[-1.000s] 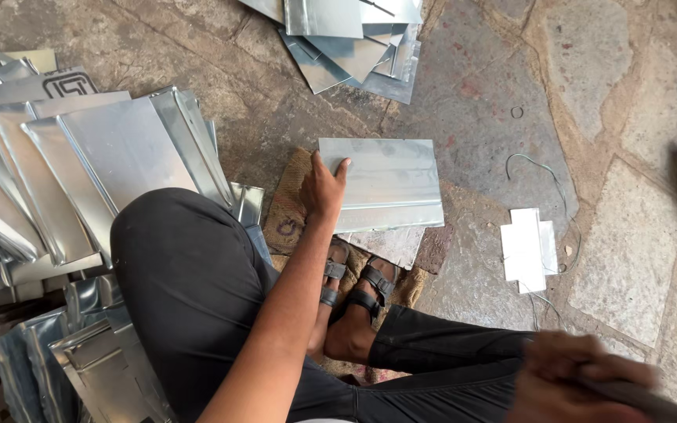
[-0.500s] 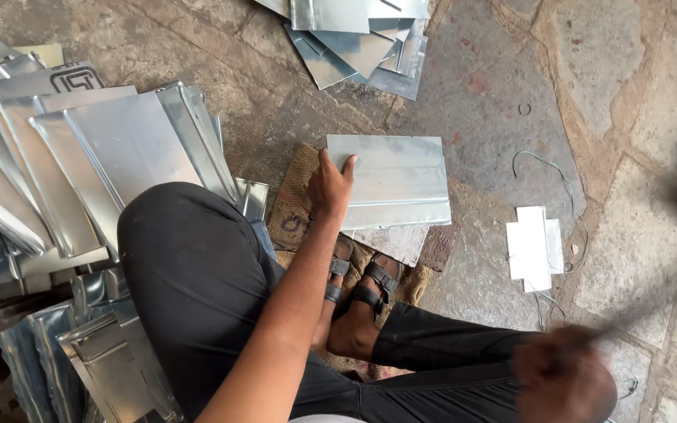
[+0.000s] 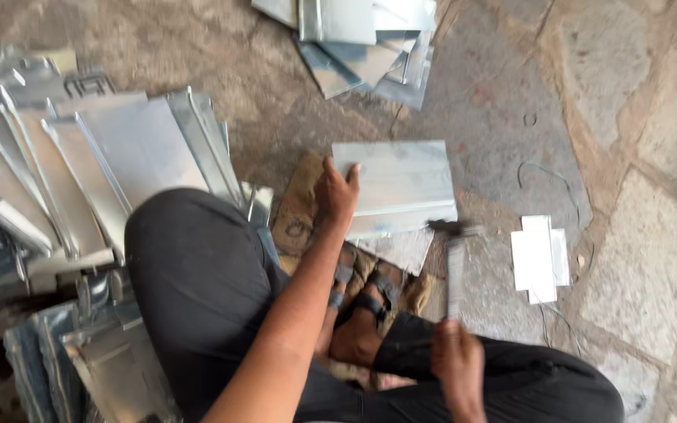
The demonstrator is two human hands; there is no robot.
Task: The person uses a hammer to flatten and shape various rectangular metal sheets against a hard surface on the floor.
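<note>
A bent sheet-metal piece lies flat on the stone floor in front of my crossed legs. My left hand presses down on its left edge, fingers spread over the metal. My right hand grips the handle of a hammer, which points away from me. The hammer's head is blurred and sits at the near right corner of the sheet. My sandalled foot rests just below the sheet.
A stack of long folded metal sheets lies at my left, with more pieces by my left knee. Another pile of metal offcuts sits at the top. A small white folded piece and a thin wire lie at the right.
My right hand has swung the hammer from the lower right down and left onto the sheet's near right corner. My left hand has stayed on the sheet.
</note>
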